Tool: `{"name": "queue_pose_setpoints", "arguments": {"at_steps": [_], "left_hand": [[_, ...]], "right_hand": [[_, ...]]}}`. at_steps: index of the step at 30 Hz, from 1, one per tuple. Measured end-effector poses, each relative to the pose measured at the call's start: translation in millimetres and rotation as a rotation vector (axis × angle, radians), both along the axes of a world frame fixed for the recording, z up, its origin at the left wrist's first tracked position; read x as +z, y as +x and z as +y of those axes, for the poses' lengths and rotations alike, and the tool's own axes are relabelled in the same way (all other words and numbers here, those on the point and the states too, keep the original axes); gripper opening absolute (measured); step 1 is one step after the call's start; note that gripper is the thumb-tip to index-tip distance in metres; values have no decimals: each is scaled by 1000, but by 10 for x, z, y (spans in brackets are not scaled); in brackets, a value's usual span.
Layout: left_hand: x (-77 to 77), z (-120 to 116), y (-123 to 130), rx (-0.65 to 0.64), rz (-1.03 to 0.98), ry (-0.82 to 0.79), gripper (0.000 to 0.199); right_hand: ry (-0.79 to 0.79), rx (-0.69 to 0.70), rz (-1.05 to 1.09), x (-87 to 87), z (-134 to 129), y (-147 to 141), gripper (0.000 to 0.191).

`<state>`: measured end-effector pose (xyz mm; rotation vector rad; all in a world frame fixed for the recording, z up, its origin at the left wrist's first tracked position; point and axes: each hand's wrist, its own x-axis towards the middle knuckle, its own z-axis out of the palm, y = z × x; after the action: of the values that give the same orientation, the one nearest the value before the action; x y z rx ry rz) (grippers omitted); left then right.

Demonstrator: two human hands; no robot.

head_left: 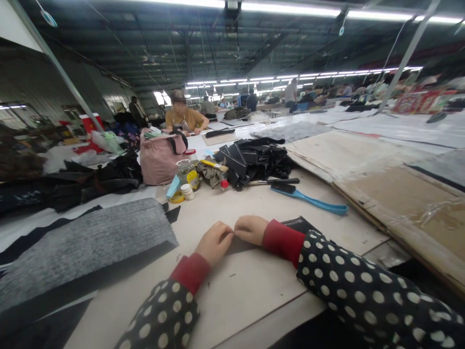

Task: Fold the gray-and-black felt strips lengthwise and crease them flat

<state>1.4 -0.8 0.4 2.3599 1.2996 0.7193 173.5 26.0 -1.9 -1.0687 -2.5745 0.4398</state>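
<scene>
Both hands meet near the middle of the pale work board (pixel 254 286), fingertips almost touching. My left hand (pixel 215 243) is closed, thumb against the fingers; whatever it pinches is too small to make out. My right hand (pixel 250 229) is closed too, its fingers pointing down, and what they hold is hidden. A dark strip (pixel 300 224) lies on the board behind the right wrist and sleeve. Beyond the hands is a heap of black pieces (pixel 254 157), with a blue-handled brush (pixel 314 199) in front of it.
Grey fabric (pixel 98 237) lies at left. A pink bag (pixel 160 157), a glass jar (pixel 188 174), a white bottle (pixel 187 192) and a yellow-handled brush (pixel 214 165) stand or lie ahead. Cardboard sheets (pixel 399 194) cover the right. A person (pixel 185 118) works across the table.
</scene>
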Motion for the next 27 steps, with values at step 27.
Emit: {"name": "queue_pose_setpoints", "arguments": {"at_steps": [27], "left_hand": [[-93, 326, -224, 502, -523, -269, 65]], "right_hand": [[64, -561, 450, 1400, 1209, 693, 23]]}}
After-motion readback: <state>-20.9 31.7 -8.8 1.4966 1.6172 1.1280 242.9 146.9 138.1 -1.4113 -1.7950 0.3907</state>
